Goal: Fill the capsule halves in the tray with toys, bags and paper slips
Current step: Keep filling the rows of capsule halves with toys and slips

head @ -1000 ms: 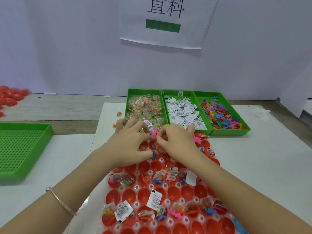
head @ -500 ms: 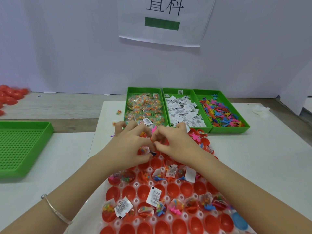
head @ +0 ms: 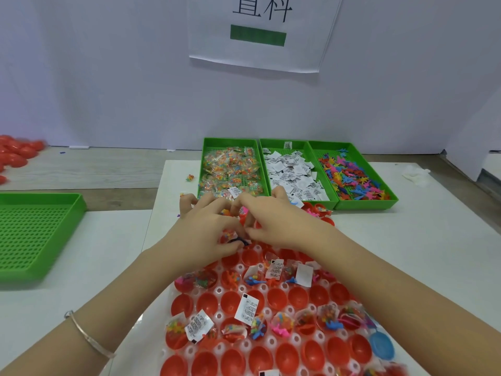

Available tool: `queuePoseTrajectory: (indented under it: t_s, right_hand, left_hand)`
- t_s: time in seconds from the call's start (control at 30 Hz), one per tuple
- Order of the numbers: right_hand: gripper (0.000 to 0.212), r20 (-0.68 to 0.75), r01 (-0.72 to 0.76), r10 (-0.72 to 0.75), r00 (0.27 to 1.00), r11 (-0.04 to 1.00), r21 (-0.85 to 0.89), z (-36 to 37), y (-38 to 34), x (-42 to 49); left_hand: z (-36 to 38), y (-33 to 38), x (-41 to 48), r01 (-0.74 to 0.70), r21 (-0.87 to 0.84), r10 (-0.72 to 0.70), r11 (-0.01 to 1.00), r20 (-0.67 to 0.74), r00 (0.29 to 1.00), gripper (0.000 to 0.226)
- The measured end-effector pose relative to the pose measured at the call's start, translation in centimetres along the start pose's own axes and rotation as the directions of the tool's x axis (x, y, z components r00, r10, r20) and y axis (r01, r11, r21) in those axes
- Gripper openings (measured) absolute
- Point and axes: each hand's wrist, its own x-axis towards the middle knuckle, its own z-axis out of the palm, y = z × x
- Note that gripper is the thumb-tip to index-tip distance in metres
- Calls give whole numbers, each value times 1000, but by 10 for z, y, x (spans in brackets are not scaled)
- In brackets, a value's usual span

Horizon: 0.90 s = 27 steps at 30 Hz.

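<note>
A clear tray (head: pixel 264 287) of red capsule halves (head: pixel 278 297) lies in front of me; several halves hold toys, bags and paper slips, others hold nothing. Both hands meet over the tray's far rows. My left hand (head: pixel 206 234) has curled fingers and pinches a small dark toy (head: pixel 240 242) near its thumb. My right hand (head: pixel 273 221) curls beside it, fingertips touching the left hand's; what it holds is hidden. Behind the hands stand green bins of clear bags (head: pixel 230 169), paper slips (head: pixel 292 175) and coloured toys (head: pixel 352 177).
A green perforated tray (head: pixel 32 234) with nothing in it sits at the left. Loose red capsule halves (head: pixel 16 153) lie at the far left. A blue capsule half (head: pixel 381 346) sits at the tray's right edge. A paper sign (head: pixel 260 31) hangs on the wall.
Both hands have stayed together over the tray's far rows, shifting slightly toward the bins. A dark toy now shows at my left thumb.
</note>
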Motion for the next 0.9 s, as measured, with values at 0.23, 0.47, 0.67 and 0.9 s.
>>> queuePoseTrajectory:
  t_s: [0.23, 0.47, 0.67, 0.9]
  right_hand:
    - [31, 0, -95, 96, 995, 980, 173, -13, 6, -21]
    - [49, -689, -18, 441, 575, 849, 528, -17, 64, -147]
    - [39, -498, -242, 746, 442, 633, 735, 53, 103, -201]
    - [34, -481, -273, 675, 559, 698, 662, 76, 110, -194]
  left_hand:
    - [-14, -7, -16, 16, -189, -30, 982, -73, 997, 38]
    - [-9, -25, -89, 169, -564, -361, 808, -248, 899, 33]
    - [18, -24, -106, 115, -970, -720, 216, -78, 689, 28]
    - [26, -11, -98, 96, -995, -704, 25, 51, 709, 32]
